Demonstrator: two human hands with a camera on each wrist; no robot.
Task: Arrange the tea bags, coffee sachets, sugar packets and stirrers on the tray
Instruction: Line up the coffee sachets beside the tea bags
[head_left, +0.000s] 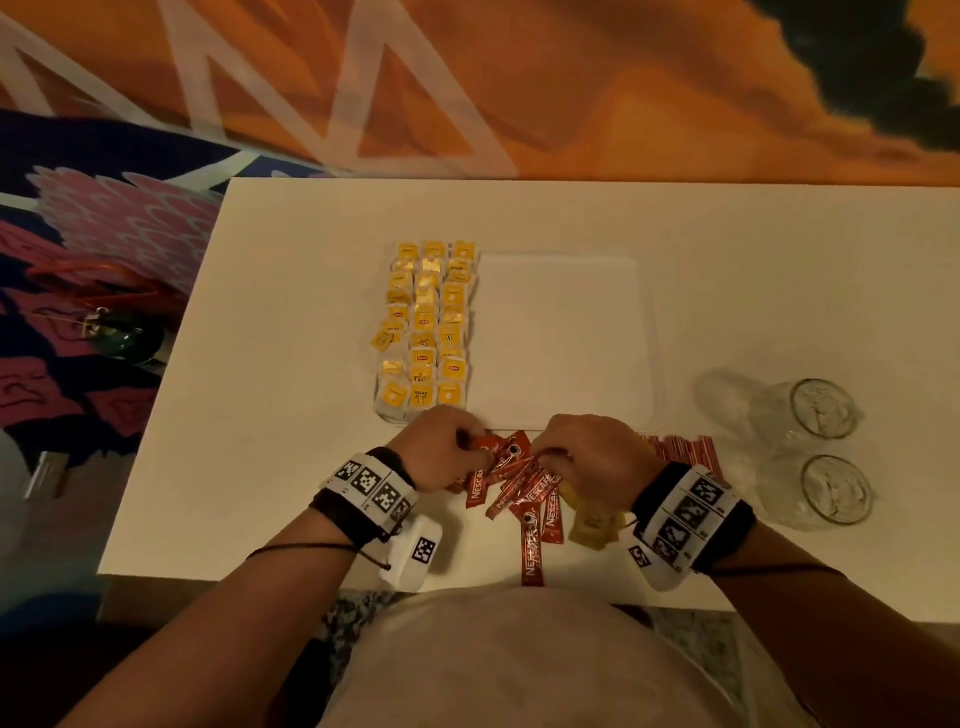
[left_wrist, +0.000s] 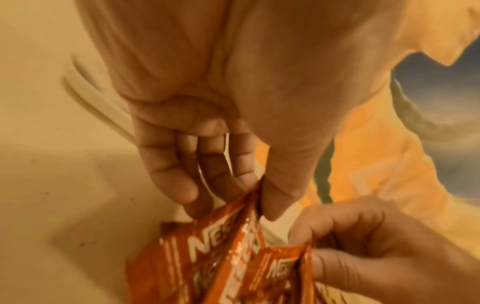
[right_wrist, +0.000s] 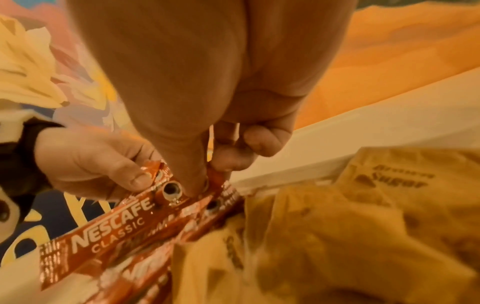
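Both hands pinch coffee sachets (head_left: 511, 486) at the tray's (head_left: 566, 332) near edge.
Left hand (head_left: 441, 447) and right hand (head_left: 587, 452) each pinch sachets; tea bags (head_left: 428, 322) fill the tray's left side.

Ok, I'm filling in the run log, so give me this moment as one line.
tea bags: rowed on tray | both hands: left hand, right hand pinching coffee sachets | sugar packets: on table

The head camera looks steeply down from above onto the table (head_left: 260, 364). Each wrist camera looks along its palm, close behind the fingers (left_wrist: 168, 176), toward the fingertips. All three views share the coffee sachets (head_left: 519, 483) at the fingertips (right_wrist: 192, 185).
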